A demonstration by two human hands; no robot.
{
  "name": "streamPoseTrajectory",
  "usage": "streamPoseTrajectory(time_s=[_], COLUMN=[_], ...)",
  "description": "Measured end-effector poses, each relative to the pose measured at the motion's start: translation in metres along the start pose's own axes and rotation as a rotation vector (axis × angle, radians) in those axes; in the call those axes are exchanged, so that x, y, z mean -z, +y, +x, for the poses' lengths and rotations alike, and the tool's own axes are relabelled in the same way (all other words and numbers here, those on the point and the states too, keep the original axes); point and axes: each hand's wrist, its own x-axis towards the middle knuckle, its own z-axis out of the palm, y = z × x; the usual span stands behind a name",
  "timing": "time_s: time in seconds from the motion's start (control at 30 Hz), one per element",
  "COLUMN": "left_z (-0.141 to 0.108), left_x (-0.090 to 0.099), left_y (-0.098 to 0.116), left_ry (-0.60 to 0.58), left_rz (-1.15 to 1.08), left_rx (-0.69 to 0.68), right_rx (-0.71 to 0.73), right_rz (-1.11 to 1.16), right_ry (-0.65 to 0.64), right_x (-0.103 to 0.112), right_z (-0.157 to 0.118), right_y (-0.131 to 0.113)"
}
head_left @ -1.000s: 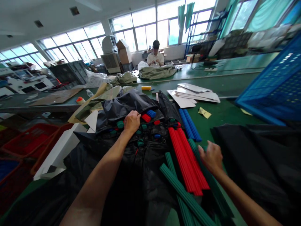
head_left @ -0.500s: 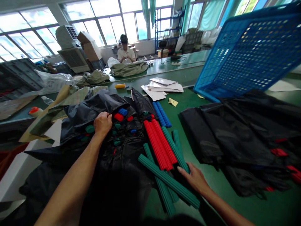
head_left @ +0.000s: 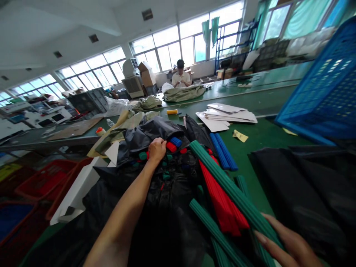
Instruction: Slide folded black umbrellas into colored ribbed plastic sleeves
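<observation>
My left hand (head_left: 157,150) pinches the edge of a black plastic bag (head_left: 155,129), beside the ends of red (head_left: 171,147) and blue (head_left: 176,141) rods poking out of it. At the lower right, my right hand (head_left: 286,241) grips the near end of a long green ribbed rod (head_left: 222,178). That rod slants up over a bundle of red rods (head_left: 219,200), its far end close to the bag openings. Other green rods (head_left: 214,226) lie crossed by the bundle. Beyond them, a pair of blue rods (head_left: 224,152) rests on the green table.
A blue perforated crate (head_left: 319,92) stands tilted at the right, with folded black bags (head_left: 292,178) in front. White cards (head_left: 228,115) and a yellow paper slip (head_left: 240,135) lie further back. Red bins (head_left: 50,178) are at left. A person (head_left: 180,76) sits across the table.
My right hand has lifted a green rod from the table and brought it across the red bundle. My left hand keeps its hold on the bag. The view has swung left.
</observation>
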Motion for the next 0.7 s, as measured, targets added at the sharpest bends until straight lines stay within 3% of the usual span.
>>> streamPoseTrajectory(time_s=[0.1,0.2,0.4,0.5,0.63,0.7], left_z=[-0.001,-0.003,-0.008,-0.008,-0.011,-0.012], left_x=[0.003,0.003,-0.002,-0.002,-0.003,-0.004], left_y=[0.0,-0.001,-0.009,-0.018,-0.021,-0.018], left_ry=[0.02,0.051,0.135,0.163,0.169,0.165], left_rz=[-0.002,0.023,0.091,0.11,0.109,0.119], left_rx=[-0.006,-0.01,-0.064,-0.058,-0.1,-0.153], right_rx=[0.195,0.309,0.361,0.262,-0.073,-0.091], right_rz=[0.046,0.067,0.068,0.181,0.515,0.554], right_ry=[-0.218,-0.33,-0.328,-0.372,-0.523,-0.527], right_x=[-0.022,-0.04,-0.068,-0.073,-0.072,-0.075], right_z=[0.039,0.073,0.114,0.124,0.125,0.128], right_y=[-0.057,-0.096,-0.115,-0.123,-0.132,-0.136])
